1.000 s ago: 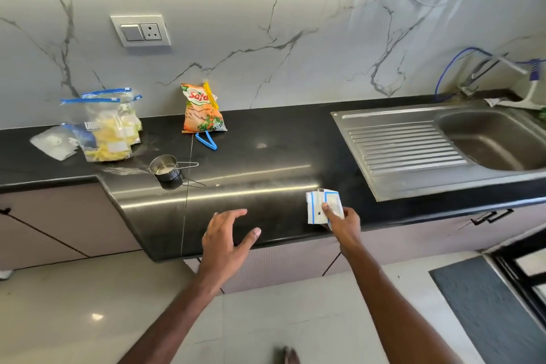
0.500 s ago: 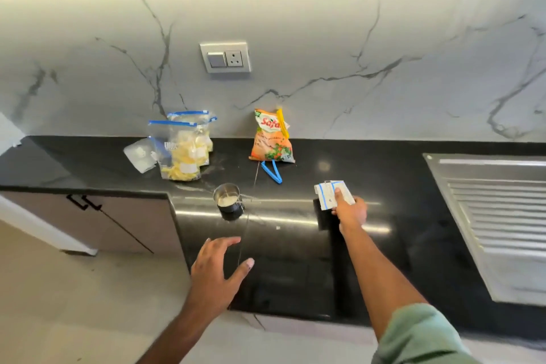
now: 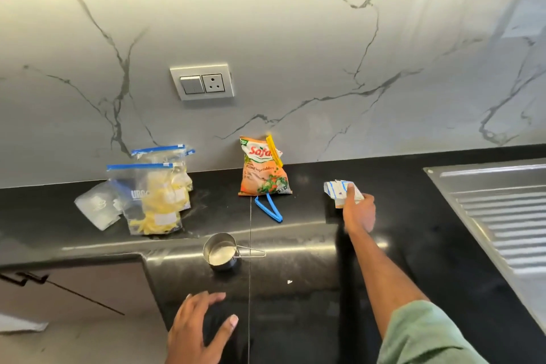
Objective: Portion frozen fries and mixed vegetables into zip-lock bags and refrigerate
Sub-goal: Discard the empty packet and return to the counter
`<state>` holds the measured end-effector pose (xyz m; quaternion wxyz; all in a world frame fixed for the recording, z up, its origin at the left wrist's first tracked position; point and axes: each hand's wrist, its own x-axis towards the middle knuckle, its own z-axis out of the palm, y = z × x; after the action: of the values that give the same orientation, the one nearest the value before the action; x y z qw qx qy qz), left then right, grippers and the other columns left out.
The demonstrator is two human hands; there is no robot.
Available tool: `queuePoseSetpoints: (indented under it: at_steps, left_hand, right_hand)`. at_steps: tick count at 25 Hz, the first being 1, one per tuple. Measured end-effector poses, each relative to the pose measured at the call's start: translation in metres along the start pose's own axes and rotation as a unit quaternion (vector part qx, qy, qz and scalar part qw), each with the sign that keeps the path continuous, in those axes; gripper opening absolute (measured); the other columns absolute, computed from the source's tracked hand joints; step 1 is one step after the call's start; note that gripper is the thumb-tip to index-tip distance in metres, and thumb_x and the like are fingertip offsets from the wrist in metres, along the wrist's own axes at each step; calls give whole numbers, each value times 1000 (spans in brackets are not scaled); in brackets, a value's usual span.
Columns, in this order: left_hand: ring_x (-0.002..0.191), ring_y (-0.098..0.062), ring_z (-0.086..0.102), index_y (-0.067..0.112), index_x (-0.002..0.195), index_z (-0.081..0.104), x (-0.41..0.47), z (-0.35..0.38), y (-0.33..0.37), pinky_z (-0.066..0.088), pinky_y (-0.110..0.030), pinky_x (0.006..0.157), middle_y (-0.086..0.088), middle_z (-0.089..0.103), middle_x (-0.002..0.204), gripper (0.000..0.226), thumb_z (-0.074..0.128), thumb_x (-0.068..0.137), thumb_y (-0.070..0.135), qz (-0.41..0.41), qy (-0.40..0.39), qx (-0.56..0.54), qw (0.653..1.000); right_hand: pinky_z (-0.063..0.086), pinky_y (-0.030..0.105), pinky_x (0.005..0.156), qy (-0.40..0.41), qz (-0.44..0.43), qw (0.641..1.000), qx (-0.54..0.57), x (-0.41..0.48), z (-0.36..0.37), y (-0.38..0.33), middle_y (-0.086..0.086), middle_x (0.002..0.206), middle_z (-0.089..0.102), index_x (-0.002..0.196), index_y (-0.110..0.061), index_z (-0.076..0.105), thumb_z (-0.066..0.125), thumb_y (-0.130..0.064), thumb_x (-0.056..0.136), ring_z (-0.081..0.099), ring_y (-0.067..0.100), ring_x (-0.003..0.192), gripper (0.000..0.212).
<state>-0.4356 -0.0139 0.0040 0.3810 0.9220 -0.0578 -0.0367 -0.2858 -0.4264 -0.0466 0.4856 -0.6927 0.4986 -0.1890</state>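
We've got the right hand [image 3: 359, 213] out over the glossy black stone counter [image 3: 413, 233], pinching a small folded stack of clear zip-lock bags with blue seals [image 3: 339, 190]. The thumb is on top and the other fingers are tucked underneath where we can't see them. Can't tell if the stack touches the counter or sits just above it. The left hand [image 3: 198, 331] hovers by the counter's front edge, fingers spread, holding nothing.

The orange plastic packet of mixed vegetables [image 3: 264, 173] leans on the marble wall [image 3: 295, 68], with a yellow clip [image 3: 274, 151] at its top corner and a blue clip [image 3: 267, 210] lying open just in front. Clear zip-lock bags of pale yellow fries [image 3: 156, 204] stand off to the left, and a small steel measuring cup [image 3: 221, 254] sits nearer us.

What could bite us, we reckon:
- **The bags:** they look slick and folded together, so peeling one off could drag out several or fan the stack everywhere.
- **The packet:** it's floppy and only propped up, so a nudge might tip it and spill veg if that yellow clip isn't sealing it.
- **The cup:** it's right in the left hand's path.
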Motion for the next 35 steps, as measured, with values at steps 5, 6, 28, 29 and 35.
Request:
queuePoseSetpoints:
  at_steps: [5,6,28,29,35]
  left_hand:
    - [145,-24,40,58,100,67,23,-28,-16,38,-50,111,8,60,133,49,56,58,82,12,-8,5,1000]
    - [146,-24,39,57,103,66,27,-33,-22,37,-49,112,10,59,134,52,56,59,84,14,-18,7,1000]
    - [158,-29,-8,31,163,9,166,-31,48,1,-49,126,-8,-3,172,88,50,95,67,80,-39,197,976]
    - [158,-30,-8,30,163,8,173,-31,50,2,-49,126,-9,-3,172,88,50,95,67,73,-41,205,975]
    - [157,-34,-11,28,164,-2,195,-30,50,2,-53,127,-15,-7,171,96,49,94,70,78,-55,229,969]
  right_hand:
    - [49,45,93,25,-1,1000,2,-1,-9,-1,10,126,66,130,-15,58,36,-76,97,65,35,112,73]
    - [48,43,91,19,-11,1000,4,-3,-9,-1,8,122,68,127,-14,59,37,-72,99,65,33,111,68]
    - [45,48,110,-89,-327,926,-168,-107,61,-29,10,152,50,148,-14,46,59,-49,101,50,30,137,61]
    - [45,48,111,-100,-327,924,-169,-111,64,-33,10,154,49,149,-14,45,59,-50,101,50,29,138,62]
    - [42,49,114,-144,-314,924,-162,-124,85,-42,10,156,47,151,-15,42,57,-55,100,47,28,142,66]
